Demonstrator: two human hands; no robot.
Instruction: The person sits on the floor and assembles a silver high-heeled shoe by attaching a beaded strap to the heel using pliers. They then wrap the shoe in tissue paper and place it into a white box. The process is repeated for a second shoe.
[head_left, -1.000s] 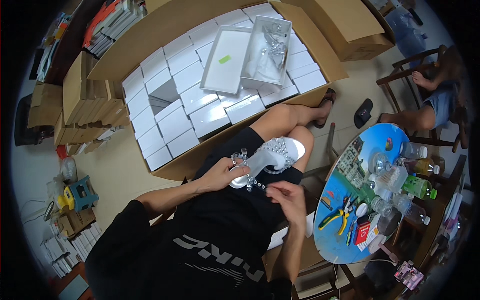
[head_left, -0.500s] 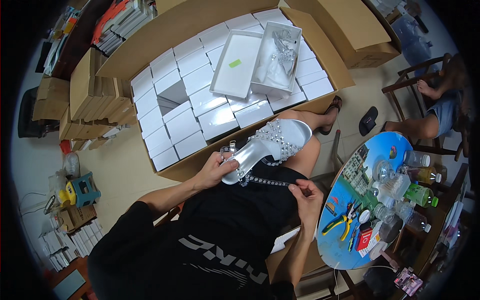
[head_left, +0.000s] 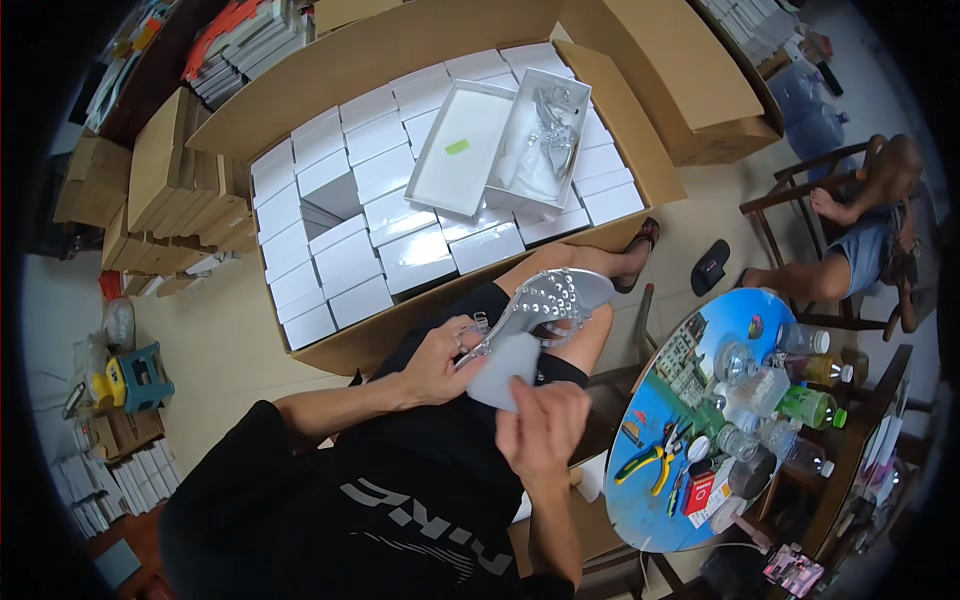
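- Sandal (head_left: 545, 305), clear and studded with small stones, sits over the person's lap near the middle of the scene, its toe pointing right and far, its heel end toward the left hand.
- Left hand (head_left: 437, 360) is closed around the heel end of the sandal, fingers curled by the small buckle; a firm grip there looks wise, so the shoe does not twist while the other hand works.
- Pale sheet (head_left: 503, 372), a soft white piece just under the sandal, touches both the shoe and the right hand; I cannot tell whether it is foam or paper.
- Right hand (head_left: 543, 428) is near the body, fingers bent and pinching the near edge of the pale sheet; keeping the sheet flat against the sole seems the way to avoid creases or scratches on the clear strap.
- Open shoe box (head_left: 545, 140) lies far off on the rows of white boxes (head_left: 345, 225) inside the big carton (head_left: 640, 130), its lid (head_left: 462, 145) just to its left, well apart from the hands.
- Round blue table (head_left: 700, 340) stands to the right with pliers (head_left: 650, 465) and bottles (head_left: 795, 385) on it; keeping the sandal's straps away from these tools looks sensible.
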